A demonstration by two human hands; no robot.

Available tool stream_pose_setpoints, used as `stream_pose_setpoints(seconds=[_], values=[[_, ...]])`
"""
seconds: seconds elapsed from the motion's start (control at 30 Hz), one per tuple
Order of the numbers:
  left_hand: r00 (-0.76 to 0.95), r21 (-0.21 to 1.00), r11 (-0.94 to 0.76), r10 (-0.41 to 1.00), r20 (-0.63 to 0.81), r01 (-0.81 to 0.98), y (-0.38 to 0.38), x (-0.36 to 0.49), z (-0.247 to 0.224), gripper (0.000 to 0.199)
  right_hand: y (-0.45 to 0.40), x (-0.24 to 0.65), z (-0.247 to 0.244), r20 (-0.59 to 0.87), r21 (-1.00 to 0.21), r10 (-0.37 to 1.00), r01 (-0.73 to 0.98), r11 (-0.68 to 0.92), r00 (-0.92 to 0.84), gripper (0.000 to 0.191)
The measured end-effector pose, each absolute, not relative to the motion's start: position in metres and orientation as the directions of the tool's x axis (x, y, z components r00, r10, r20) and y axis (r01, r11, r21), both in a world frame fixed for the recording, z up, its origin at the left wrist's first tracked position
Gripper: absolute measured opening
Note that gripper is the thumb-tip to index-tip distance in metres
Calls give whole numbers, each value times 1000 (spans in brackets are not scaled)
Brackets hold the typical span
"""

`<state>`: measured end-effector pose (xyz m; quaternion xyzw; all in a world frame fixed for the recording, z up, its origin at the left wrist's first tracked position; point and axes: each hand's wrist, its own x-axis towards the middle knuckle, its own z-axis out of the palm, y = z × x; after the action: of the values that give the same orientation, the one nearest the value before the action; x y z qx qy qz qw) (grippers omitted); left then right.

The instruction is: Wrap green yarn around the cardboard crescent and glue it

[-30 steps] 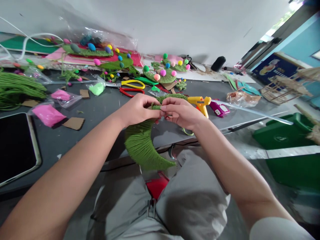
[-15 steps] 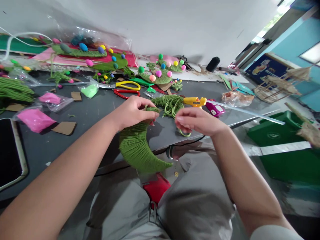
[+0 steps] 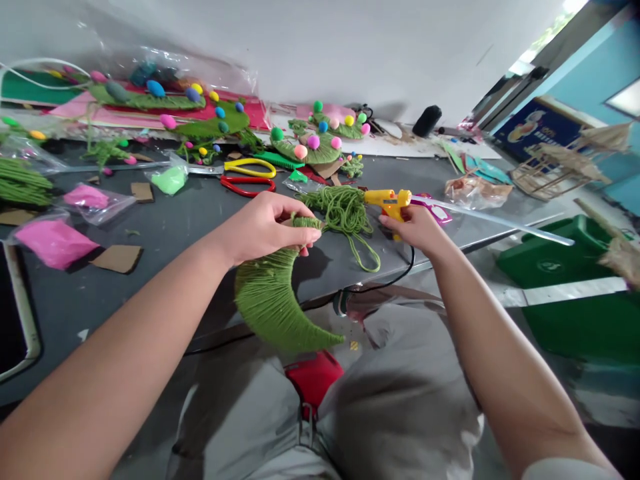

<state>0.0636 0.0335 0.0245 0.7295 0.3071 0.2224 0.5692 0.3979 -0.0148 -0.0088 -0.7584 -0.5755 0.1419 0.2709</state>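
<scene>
My left hand (image 3: 277,230) pinches the upper end of a crescent shape wrapped in green yarn (image 3: 273,300), whose pointed lower tip hangs past the table edge. My right hand (image 3: 413,227) has its fingers around the handle of a yellow hot glue gun (image 3: 393,200), with a long clear glue stick (image 3: 500,220) jutting out of its back. Between the hands lies a loose heap of green yarn (image 3: 343,210), one loop trailing toward me. The glue gun's nozzle points left, over the heap.
Scissors with red and yellow handles (image 3: 250,177) lie behind my left hand. Crescents with coloured pompoms (image 3: 317,150) line the wall. Pink bags (image 3: 57,240), cardboard scraps (image 3: 117,259) and a tablet-like device (image 3: 25,313) are at left. Green bins (image 3: 550,257) stand at right.
My right hand has moved right from beside the yarn heap and taken hold of the glue gun's handle. The left hand keeps its grip on the crescent.
</scene>
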Motion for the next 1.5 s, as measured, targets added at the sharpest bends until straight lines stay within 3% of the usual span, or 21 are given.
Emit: stream_pose_setpoints(seconds=[0.07, 0.17, 0.3, 0.47, 0.63, 1.2, 1.5], values=[[714, 968, -171, 700, -13, 185, 32, 64, 25, 15, -14, 396, -7, 144, -650, 924, 738, -181, 354, 36], [708, 967, -177, 706, -6, 184, 32, 65, 24, 15, -28, 389, 6, 226, -845, 891, 534, -21, 393, 34], [673, 955, -188, 740, -15, 228, 34, 64, 20, 18, -59, 366, 28, 187, -943, 960, 311, 115, 211, 28], [628, 955, -167, 778, -25, 246, 35, 64, 16, 20, -77, 341, 35, 118, -927, 991, 351, 133, -64, 23], [625, 938, -208, 781, -12, 277, 36, 65, 17, 21, -76, 331, 31, 94, -897, 983, 416, 152, -158, 22], [637, 940, -216, 771, -2, 265, 35, 66, 15, 18, -73, 329, 28, -15, -823, 987, 562, 79, -162, 35], [640, 937, -199, 767, -34, 288, 36, 64, 19, 18, -80, 322, 31, 62, -732, 995, 674, 97, -76, 40]])
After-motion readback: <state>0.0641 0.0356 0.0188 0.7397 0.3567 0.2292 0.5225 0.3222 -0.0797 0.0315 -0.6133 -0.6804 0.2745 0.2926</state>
